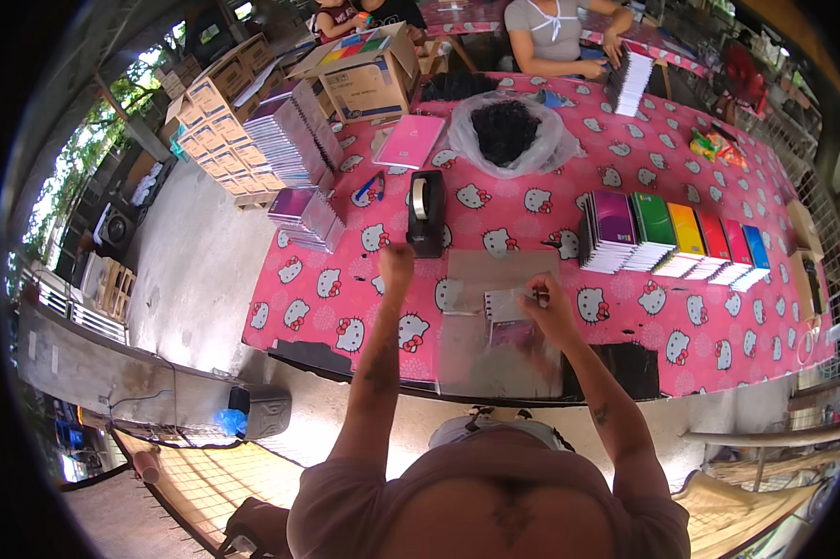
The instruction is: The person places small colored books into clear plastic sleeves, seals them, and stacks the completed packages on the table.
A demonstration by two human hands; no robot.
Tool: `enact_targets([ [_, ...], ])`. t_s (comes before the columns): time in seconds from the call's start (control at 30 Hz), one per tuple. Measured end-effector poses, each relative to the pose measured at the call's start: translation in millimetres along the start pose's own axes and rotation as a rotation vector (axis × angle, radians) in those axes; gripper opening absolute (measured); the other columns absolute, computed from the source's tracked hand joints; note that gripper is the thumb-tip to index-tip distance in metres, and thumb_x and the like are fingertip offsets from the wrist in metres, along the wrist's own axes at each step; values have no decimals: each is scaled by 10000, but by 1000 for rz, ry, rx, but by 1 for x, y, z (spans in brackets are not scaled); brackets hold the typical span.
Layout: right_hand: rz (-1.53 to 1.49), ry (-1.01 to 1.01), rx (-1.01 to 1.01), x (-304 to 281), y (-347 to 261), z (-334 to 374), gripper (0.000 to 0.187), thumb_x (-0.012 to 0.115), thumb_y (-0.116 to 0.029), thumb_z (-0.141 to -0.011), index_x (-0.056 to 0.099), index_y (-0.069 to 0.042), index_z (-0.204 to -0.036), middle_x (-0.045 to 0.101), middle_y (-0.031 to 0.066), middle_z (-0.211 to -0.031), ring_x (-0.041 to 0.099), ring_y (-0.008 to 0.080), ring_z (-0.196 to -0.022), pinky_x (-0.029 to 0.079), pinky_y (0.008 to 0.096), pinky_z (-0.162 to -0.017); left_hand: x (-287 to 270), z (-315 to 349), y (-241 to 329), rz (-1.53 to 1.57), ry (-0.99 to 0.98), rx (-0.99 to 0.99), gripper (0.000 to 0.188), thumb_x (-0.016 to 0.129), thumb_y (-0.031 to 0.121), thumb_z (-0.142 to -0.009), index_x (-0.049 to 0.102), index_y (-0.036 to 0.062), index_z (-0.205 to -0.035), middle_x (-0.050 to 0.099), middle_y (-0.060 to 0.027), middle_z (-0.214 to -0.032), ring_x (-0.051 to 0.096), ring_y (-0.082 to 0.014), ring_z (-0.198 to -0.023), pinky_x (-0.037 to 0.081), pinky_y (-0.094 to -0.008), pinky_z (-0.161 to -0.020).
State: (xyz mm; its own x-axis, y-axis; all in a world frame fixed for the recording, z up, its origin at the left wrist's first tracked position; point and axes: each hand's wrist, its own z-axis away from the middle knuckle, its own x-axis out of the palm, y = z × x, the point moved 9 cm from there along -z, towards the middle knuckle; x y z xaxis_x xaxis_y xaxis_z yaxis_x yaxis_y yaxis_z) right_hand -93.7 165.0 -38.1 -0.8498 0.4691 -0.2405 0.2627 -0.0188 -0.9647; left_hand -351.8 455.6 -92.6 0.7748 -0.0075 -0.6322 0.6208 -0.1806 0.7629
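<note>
My left hand (397,266) is closed beside the black tape dispenser (427,233), which carries a roll of tape. Whatever its fingers hold, if anything, is hidden. A small spiral notebook (507,330) lies on a grey board (466,363) at the table's near edge; its surface shines, perhaps from a clear wrapper. Over the notebook's upper right corner hovers my right hand (550,306), its fingers curled together. What they pinch is too small to make out.
Stacks of coloured notebooks (615,222) stand to the right, others (306,220) to the left. A plastic bag with black contents (508,130), a pink notebook (412,142), a blue cutter (368,188) and an open carton (368,86) lie farther back. A person (560,37) handles a white stack across the table.
</note>
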Motion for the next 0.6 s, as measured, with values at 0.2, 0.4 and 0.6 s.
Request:
enact_targets([
  [0.2,-55,100,-94,-12,14,1,301,752,-104,-829,570,-63,-1066,624,66,-939,610,159,-879,500,310,-775,9,59,189,-205,-452,656,207,693,224,-835,685,30,-904,709,-157,-792,706,-312,-736,545,-399,-661],
  [0.4,-83,69,-67,-10,13,1,309,738,-102,-864,538,-46,-1093,599,44,-1001,585,119,-898,496,288,-774,91,152,251,-555,-1127,1001,257,765,277,-837,676,48,-914,700,-83,-778,686,-180,-743,517,-325,-663],
  [0.6,-165,49,-77,3,8,0,338,728,-91,-874,550,-53,-1159,594,29,-1015,574,108,-914,474,274,-811,159,118,128,292,-1561,242,323,706,315,-910,667,21,-1038,693,-44,-974,640,-145,-907,501,-293,-761],
])
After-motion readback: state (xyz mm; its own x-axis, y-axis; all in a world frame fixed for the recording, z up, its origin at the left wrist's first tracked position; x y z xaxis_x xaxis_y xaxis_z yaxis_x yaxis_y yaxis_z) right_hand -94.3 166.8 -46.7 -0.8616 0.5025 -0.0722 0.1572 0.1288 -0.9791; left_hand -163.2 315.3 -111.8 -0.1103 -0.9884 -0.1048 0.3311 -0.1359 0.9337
